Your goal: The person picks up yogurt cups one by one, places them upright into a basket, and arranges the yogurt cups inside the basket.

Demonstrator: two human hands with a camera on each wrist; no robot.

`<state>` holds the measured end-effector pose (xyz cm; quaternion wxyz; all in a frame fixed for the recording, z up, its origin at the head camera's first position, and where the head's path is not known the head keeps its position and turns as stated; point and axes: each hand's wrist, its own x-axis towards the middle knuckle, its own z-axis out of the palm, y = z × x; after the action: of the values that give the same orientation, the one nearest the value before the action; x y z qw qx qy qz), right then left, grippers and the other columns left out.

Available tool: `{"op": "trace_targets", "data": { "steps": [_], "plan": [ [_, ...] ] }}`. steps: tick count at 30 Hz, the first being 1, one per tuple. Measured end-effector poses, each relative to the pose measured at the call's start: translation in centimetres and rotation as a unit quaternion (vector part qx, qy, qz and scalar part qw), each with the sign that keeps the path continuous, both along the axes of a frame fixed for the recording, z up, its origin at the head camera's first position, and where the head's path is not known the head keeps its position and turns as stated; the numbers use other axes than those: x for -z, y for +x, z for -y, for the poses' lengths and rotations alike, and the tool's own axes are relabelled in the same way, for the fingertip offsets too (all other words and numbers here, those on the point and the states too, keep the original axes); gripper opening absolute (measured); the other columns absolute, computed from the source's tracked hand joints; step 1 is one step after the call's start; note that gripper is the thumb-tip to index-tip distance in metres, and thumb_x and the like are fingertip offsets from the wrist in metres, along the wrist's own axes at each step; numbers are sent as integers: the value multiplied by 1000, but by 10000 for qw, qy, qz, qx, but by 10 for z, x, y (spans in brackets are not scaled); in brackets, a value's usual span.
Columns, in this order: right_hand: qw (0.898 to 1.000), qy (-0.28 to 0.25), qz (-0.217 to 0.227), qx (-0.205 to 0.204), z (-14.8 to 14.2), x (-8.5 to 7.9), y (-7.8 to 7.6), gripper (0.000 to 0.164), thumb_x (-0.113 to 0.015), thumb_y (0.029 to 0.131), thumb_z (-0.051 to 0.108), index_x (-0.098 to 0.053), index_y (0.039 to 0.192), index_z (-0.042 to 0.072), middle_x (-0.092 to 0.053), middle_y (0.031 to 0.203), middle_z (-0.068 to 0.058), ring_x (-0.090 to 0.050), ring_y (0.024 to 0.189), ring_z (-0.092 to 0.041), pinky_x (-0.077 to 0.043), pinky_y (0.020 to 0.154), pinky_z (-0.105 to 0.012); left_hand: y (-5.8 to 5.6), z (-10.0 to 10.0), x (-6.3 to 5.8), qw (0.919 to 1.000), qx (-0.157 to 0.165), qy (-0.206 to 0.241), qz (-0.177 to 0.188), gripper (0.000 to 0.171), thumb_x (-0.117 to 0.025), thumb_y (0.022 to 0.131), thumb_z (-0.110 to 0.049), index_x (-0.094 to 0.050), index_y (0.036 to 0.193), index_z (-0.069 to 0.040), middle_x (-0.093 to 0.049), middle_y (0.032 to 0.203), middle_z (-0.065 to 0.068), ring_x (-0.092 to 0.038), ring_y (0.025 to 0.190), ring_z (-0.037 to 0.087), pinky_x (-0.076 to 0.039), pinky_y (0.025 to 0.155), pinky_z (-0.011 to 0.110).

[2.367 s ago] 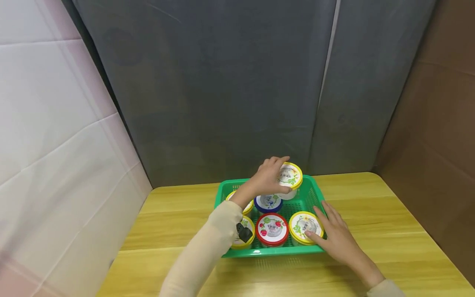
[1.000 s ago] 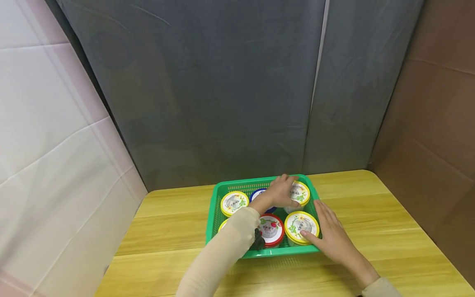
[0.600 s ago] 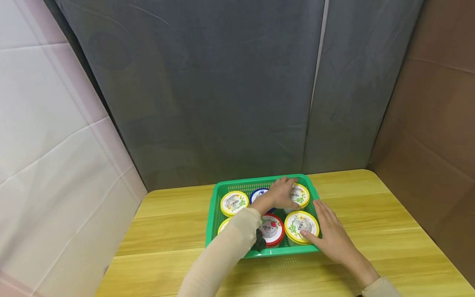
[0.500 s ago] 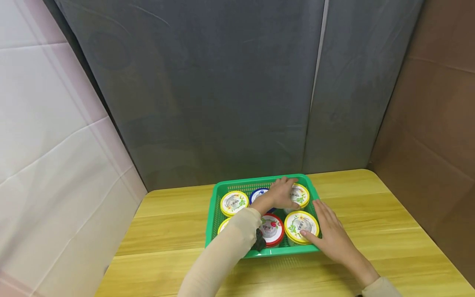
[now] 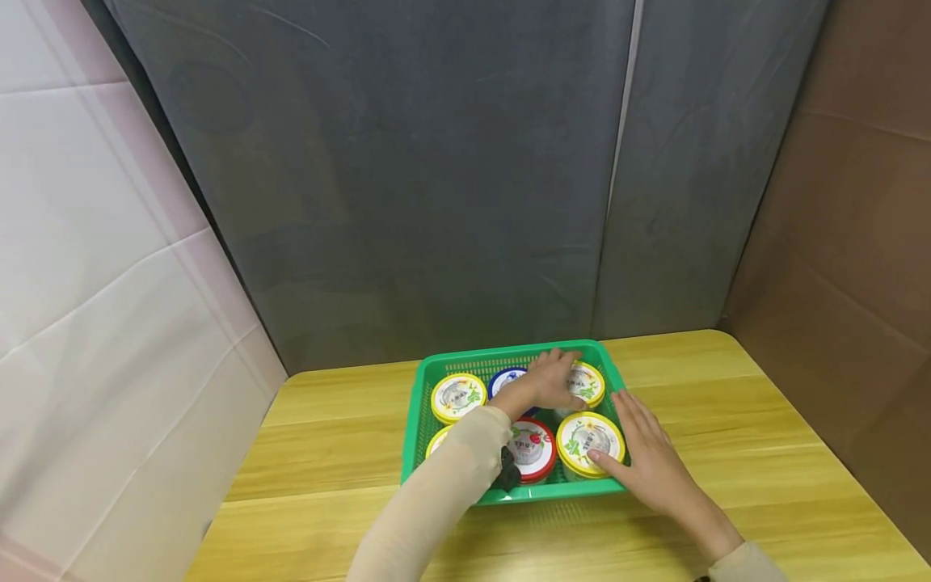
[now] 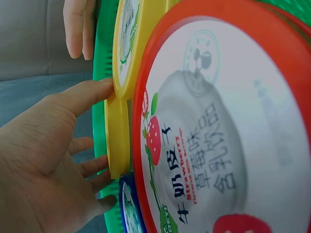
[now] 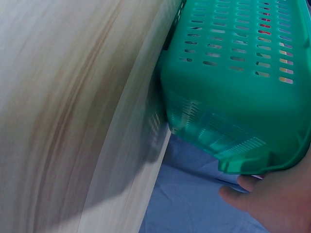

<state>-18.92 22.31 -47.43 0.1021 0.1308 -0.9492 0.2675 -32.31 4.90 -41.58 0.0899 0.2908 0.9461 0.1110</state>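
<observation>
My left hand [image 5: 550, 381] reaches across a green plastic basket [image 5: 534, 494] and holds a yellow-lidded tub [image 5: 585, 383] in its back right corner. In the left wrist view the thumb touches the rim of that yellow lid [image 6: 116, 141] while the fingers lie around its far side. My right hand [image 5: 655, 461] rests at the basket's right edge, fingers fairly straight, thumb on the front right yellow-lidded tub [image 5: 591, 444]. Front middle stands a red-lidded strawberry tub [image 5: 532, 449]. A blue-lidded tub [image 5: 507, 380] is partly hidden behind my left hand.
More yellow-lidded tubs stand at the basket's left, one at the back [image 5: 459, 397] and one in front [image 5: 437, 440], mostly covered by my left sleeve [image 5: 436, 493]. The basket sits on a wooden table [image 5: 320, 453], with a grey curtain [image 5: 436, 202] behind it.
My left hand has lowered the yellow-lidded tub from above the basket into its back right corner. Over the last half second both hands stay almost still.
</observation>
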Motion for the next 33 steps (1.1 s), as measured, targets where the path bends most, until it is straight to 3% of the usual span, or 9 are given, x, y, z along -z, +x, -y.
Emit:
{"op": "trace_targets", "data": {
  "steps": [16, 33],
  "plan": [
    [10000, -20, 16, -10, 1, -1, -1, 93, -60, 93, 56, -18, 158, 5, -18, 164, -21, -20, 149, -45, -26, 109, -73, 3, 4, -3, 9994, -104, -114, 310, 86, -67, 89, -51, -28, 157, -18, -36, 155, 8, -33, 147, 26, -30, 121, 46],
    [10000, -35, 79, 20, 1, -1, 1, 93, -60, 93, 56, -18, 158, 5, -18, 164, -21, -20, 149, -45, -26, 110, -73, 6, 6, -4, 9992, -63, -29, 382, 84, -64, 90, -51, -27, 157, -16, -33, 157, 8, -33, 145, 26, -30, 121, 46]
  ]
}}
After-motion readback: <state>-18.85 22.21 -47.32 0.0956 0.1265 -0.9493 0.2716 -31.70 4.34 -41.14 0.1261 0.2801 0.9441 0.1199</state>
